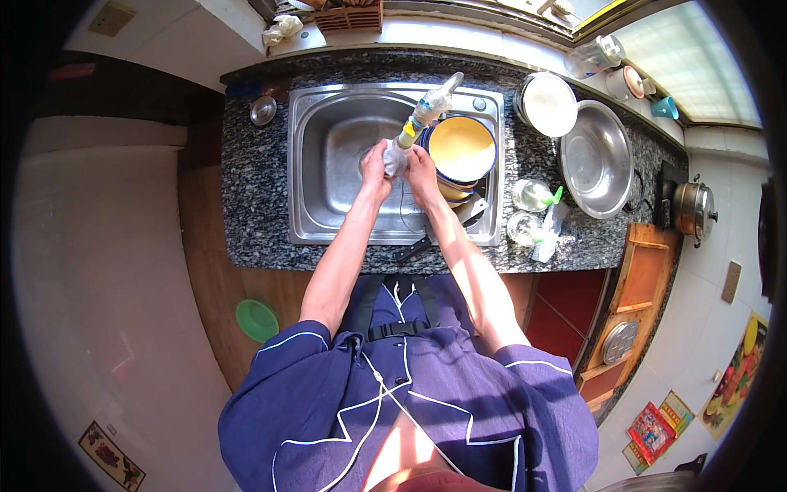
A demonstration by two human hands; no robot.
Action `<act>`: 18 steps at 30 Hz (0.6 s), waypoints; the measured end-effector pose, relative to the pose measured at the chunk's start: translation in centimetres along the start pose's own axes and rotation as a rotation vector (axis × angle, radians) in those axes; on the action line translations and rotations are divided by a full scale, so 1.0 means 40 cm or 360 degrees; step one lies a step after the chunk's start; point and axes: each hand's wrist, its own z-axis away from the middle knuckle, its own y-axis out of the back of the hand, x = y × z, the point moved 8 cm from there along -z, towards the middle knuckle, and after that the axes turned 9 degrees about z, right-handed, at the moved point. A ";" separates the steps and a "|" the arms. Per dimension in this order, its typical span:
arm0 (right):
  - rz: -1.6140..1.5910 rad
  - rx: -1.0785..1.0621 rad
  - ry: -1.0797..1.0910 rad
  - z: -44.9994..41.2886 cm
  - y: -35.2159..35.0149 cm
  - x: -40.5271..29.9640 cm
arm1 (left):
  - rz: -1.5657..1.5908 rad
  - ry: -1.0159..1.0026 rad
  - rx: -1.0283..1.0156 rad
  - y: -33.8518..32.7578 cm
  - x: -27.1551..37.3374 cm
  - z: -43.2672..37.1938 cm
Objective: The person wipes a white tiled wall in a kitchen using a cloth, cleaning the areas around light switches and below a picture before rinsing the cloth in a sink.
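Over the stainless steel sink [344,212], my left hand [374,167] and my right hand [423,174] grip a whitish, wet-looking piece [395,161] from both sides. It sits right below the spout of the faucet [424,111], which is wrapped in clear plastic and has a yellow part. Whether the piece is cloth or plastic, I cannot tell. Just right of my right hand, yellow enamel basins [462,147] with dark blue rims are stacked in the sink. A cleaver [413,251] lies across the sink's front rim, partly hidden beneath my right forearm.
Right of the sink stand white bowls [546,104], a large steel basin [595,160] and two clear bottles [530,195] with green tops. A small metal lid [264,111] rests on the granite counter [255,197] at left. On the floor lies a green plastic basin [257,320].
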 end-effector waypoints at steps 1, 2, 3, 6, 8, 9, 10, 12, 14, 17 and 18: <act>-0.0071 0.0023 -0.0015 0.001 0.002 0.000 | -0.0001 0.0000 0.0002 0.001 -0.003 -0.001; -0.0073 0.0023 -0.0016 0.005 0.004 -0.001 | -0.0027 -0.0050 -0.0023 -0.001 -0.001 -0.002; -0.0049 0.0076 -0.0031 0.014 0.012 -0.008 | -0.0049 -0.0103 -0.0047 0.005 0.000 -0.009; 0.0027 0.0129 -0.0047 0.023 0.024 -0.031 | -0.0360 -0.0313 -0.0045 0.042 0.018 -0.048; 0.0077 0.0131 -0.0046 0.019 0.024 -0.039 | -0.0353 -0.0244 -0.0104 0.060 0.012 -0.074; 0.0041 0.0169 -0.0008 0.015 0.025 -0.048 | -0.0348 -0.0172 -0.0160 0.060 0.004 -0.080; -0.0001 0.0228 0.0026 0.009 0.037 -0.052 | -0.0359 -0.0158 -0.0167 0.021 0.010 -0.049; -0.0003 0.0249 0.0075 0.002 0.036 -0.061 | -0.0142 -0.0059 -0.0102 -0.040 0.014 0.015; 0.0001 0.0253 0.0124 0.008 0.022 -0.070 | -0.0126 -0.0050 -0.0143 -0.056 0.008 0.021; 0.0321 0.0115 0.0144 0.030 -0.012 -0.072 | -0.0088 -0.0115 -0.0154 -0.039 0.007 0.006; 0.0291 0.0060 0.0105 0.033 -0.011 -0.065 | -0.0156 -0.0066 -0.0154 -0.031 0.007 0.005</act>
